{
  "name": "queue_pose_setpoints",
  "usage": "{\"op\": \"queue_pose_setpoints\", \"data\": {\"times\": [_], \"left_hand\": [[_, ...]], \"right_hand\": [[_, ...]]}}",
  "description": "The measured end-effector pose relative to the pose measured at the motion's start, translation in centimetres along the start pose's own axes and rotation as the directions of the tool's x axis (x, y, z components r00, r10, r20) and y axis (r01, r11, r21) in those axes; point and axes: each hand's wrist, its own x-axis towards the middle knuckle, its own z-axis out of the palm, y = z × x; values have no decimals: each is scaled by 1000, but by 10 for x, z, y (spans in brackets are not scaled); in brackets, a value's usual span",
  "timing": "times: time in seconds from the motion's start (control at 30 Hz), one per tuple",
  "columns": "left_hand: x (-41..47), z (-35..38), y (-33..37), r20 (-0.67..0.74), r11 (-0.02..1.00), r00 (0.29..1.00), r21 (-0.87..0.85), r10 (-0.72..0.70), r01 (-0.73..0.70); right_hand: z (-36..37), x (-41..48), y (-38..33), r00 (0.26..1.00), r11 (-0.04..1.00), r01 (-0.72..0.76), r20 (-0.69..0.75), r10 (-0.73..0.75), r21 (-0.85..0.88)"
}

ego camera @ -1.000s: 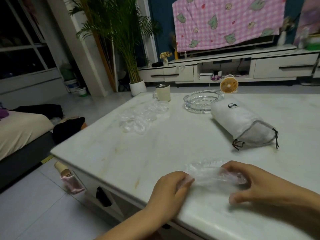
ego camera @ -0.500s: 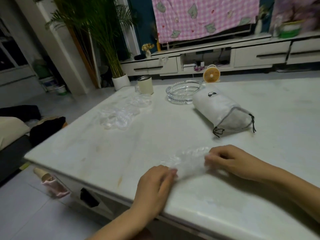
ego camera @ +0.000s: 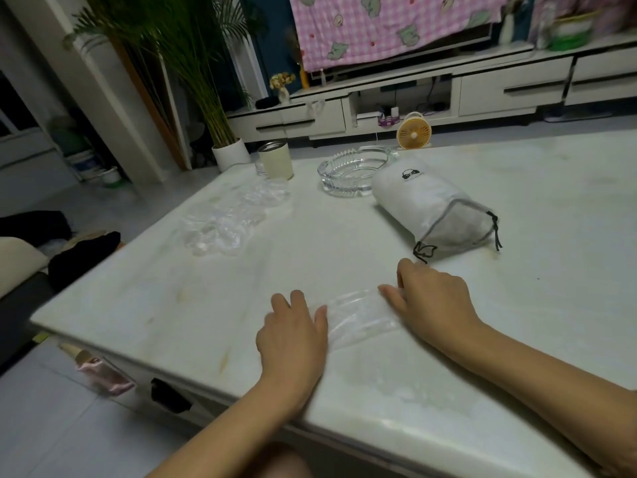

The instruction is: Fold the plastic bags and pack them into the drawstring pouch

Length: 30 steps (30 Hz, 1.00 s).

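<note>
Folding step: left hand (ego camera: 293, 334) and right hand (ego camera: 432, 303) press flat fingers (ego camera: 387, 292) on the clear plastic bag (ego camera: 360, 317), gripping nothing; next, fold it smaller for the drawstring pouch (ego camera: 432, 210).

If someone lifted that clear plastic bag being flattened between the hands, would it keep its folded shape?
Probably not. The clear plastic bag looks thin and crinkled, so it would likely droop and spring open once the left hand and right hand let go. It seems very light, and may slide easily on the smooth table.

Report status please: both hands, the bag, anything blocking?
Left hand and right hand flat on clear bag, pressing its ends. Pouch lies open-mouthed beyond. Nothing in the way.
</note>
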Motion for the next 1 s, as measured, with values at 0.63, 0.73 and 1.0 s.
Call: {"op": "queue_pose_setpoints", "data": {"times": [0.63,0.73,1.0], "left_hand": [[5,-24,-19,-37,463,957,-869,289,-174],[9,-35,-21,-30,426,963,-893,269,-147],[33,-39,-41,157,217,972,-957,-174,194]], "right_hand": [[-34,7,0,680,620,-145,533,-503,771],[-38,2,1,621,596,-221,582,-524,772],[-40,1,10,768,523,-293,522,-371,801]]}}
